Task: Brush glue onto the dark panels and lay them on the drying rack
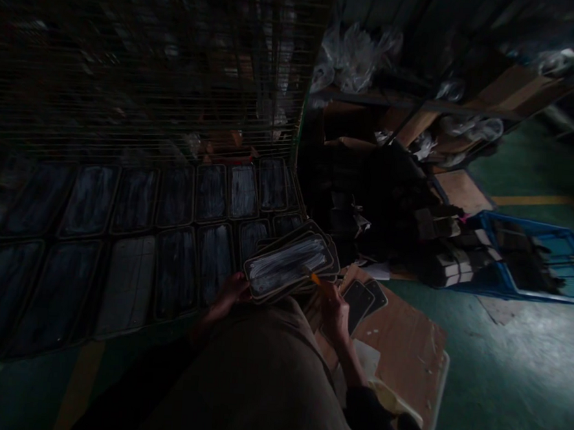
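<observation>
My left hand (pixel 231 294) grips the near end of a stack of flat dark rounded-rectangle panels (pixel 290 262); the top one is smeared with whitish streaks. My right hand (pixel 334 309) is closed on a small brush with an orange handle (pixel 315 279), its tip at the top panel's lower right edge. Both hands are just above my lap. The scene is very dim.
Two rows of similar coated panels (pixel 120 244) lie side by side on a wire rack at left. Under a wire shelf (pixel 154 70). Cardboard sheets (pixel 406 339) with two dark panels (pixel 362 299) lie on the green floor at right. A blue crate (pixel 532 256) and cluttered shelves stand beyond.
</observation>
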`<state>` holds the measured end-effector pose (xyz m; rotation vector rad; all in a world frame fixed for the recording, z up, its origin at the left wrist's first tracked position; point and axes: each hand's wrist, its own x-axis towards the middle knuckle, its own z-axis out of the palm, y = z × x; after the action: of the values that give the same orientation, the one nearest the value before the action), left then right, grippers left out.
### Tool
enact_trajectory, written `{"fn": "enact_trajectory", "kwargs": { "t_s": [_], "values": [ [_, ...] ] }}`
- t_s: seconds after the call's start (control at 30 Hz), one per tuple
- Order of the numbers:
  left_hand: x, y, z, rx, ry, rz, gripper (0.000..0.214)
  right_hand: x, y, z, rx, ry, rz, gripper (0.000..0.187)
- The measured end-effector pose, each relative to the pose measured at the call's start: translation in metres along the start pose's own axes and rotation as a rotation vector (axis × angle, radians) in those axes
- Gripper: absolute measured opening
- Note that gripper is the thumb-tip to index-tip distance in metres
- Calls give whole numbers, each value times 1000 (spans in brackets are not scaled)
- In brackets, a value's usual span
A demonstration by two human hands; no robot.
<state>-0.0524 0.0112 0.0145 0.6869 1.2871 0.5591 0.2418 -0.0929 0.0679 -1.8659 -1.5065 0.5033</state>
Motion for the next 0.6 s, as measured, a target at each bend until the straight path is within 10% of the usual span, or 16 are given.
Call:
{"fn": "enact_trajectory", "kwargs": {
  "t_s": [0.17, 0.6],
  "values": [
    [-5, 3, -2, -23, -40, 25, 58, 28, 16, -19, -231, 153, 20, 32],
    [-4, -5, 1, -101, 2, -32, 44, 33, 34, -31, -376, -32, -22, 35]
  ]
}}
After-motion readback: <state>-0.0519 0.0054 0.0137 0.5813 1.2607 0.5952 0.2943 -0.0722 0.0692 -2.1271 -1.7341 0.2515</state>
